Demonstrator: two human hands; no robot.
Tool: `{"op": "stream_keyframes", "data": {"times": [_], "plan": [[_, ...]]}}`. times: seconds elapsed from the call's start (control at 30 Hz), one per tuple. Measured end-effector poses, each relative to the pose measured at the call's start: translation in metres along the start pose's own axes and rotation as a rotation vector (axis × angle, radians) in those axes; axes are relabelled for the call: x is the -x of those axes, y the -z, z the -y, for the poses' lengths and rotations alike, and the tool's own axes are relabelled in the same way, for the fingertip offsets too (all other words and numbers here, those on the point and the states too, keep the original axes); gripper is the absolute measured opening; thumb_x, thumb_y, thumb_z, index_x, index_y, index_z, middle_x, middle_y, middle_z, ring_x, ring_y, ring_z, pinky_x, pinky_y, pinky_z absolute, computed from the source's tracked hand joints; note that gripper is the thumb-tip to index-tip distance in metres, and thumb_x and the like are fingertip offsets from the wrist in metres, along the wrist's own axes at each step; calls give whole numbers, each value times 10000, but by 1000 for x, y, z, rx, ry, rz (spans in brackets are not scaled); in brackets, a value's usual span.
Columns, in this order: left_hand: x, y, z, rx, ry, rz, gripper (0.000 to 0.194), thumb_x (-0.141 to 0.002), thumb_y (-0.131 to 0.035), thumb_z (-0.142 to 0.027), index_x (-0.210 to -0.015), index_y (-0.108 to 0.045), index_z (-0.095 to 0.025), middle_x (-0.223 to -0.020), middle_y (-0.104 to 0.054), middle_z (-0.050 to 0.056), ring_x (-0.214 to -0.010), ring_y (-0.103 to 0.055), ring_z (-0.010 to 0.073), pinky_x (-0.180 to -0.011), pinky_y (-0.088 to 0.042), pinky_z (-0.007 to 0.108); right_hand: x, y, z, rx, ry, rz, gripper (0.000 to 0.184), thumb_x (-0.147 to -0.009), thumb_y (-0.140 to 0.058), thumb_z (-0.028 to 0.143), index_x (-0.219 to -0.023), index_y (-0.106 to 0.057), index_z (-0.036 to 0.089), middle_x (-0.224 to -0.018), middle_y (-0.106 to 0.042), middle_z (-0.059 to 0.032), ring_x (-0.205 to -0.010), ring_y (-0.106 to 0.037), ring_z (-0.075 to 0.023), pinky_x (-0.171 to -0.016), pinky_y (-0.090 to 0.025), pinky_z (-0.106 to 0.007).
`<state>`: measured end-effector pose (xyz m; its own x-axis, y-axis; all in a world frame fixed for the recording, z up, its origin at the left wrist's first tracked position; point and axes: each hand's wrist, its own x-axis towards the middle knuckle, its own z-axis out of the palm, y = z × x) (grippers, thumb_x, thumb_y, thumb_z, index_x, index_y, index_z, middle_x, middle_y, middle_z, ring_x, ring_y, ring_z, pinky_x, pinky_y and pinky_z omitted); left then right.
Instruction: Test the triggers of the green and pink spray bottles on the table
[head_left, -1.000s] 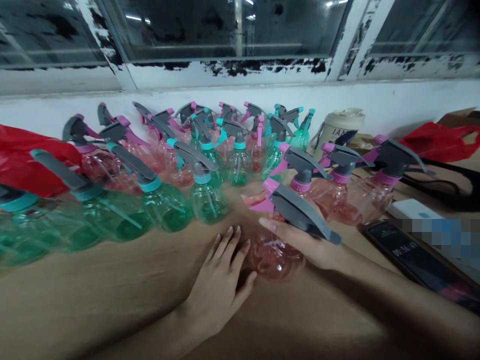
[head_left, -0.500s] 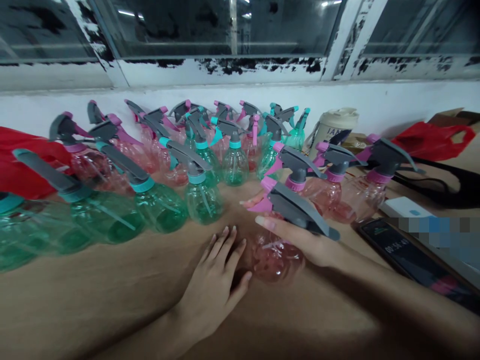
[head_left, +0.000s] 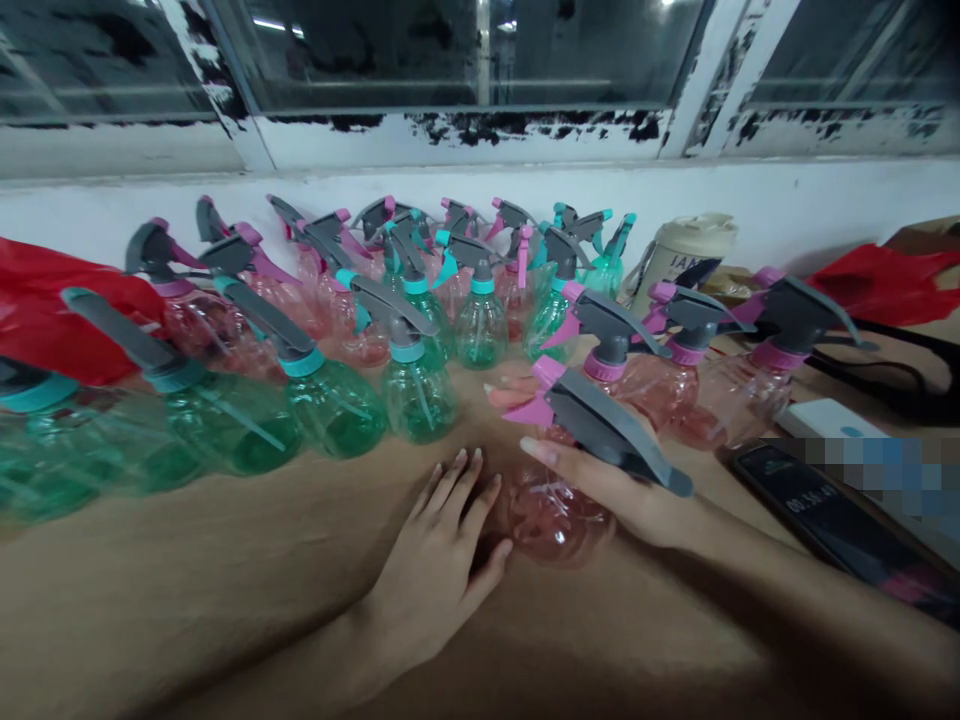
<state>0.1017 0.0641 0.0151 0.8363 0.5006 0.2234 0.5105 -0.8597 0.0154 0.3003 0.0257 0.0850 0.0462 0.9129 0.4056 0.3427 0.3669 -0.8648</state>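
My right hand [head_left: 622,495] is wrapped round the neck of a pink spray bottle [head_left: 559,525], which stands upright on the wooden table [head_left: 225,580]. This bottle has a grey head with a pink nozzle and trigger pointing left. Its collar is hidden behind my fingers. Flat on the tabletop, just left of the bottle's base, lies my left hand [head_left: 435,560] with its fingers stretched out and nothing in it. Beyond it stands a green spray bottle [head_left: 418,400] with a turquoise collar. Right behind the held bottle is another pink spray bottle [head_left: 606,340].
Several green and pink spray bottles stand in rows towards the white wall [head_left: 810,190]. A red plastic bag [head_left: 67,310] lies at left. On the right are a phone [head_left: 832,520], a white box [head_left: 832,418], a black strap [head_left: 907,370], a beige cup [head_left: 686,255] and another red bag [head_left: 885,285].
The view shifts slightly left, then back right. Both hands and the held spray bottle keep their places on the table.
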Motion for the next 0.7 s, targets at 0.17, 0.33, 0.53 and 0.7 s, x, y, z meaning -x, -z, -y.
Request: {"op": "stream_keyframes", "data": {"times": [0.17, 0.33, 0.53, 0.7], "plan": [[0, 0, 0, 1, 2, -18, 501, -909, -494, -351, -1337, -457, -93, -1433, -420, 172, -1352, -328, 301, -1064, -337, 499, -2, -1, 1, -35, 28, 37, 230, -827, -615, 291, -1054, -652, 279, -848, -700, -10, -831, -667, -202, -800, -546, -373], [0, 0, 0, -1, -2, -20, 507, -904, -503, -350, -1338, -456, -92, -1429, -425, 172, -1345, -343, 301, -1058, -346, 498, -4, 0, 1, -28, 68, 29, 313, -819, -622, 274, -1133, -623, 283, -952, -701, -26, -918, -660, -211, -873, -521, -396], [-1, 0, 1, 0, -1, 0, 510, -899, -518, -347, -1334, -470, -85, -1428, -422, 181, -1339, -349, 314, -1059, -340, 513, -4, -1, 2, -20, 53, 36, 156, -830, -610, 307, -978, -639, 267, -913, -681, -12, -876, -657, -190, -834, -523, -367], [-1, 2, 0, 3, 3, 28, 502, -906, -506, -344, -1336, -470, -88, -1445, -401, 172, -1345, -339, 315, -1062, -337, 513, 1, 0, 4, 22, 30, -32, 88, -823, -623, 266, -765, -563, 238, -693, -582, 45, -649, -604, -133, -652, -506, -285]]}}
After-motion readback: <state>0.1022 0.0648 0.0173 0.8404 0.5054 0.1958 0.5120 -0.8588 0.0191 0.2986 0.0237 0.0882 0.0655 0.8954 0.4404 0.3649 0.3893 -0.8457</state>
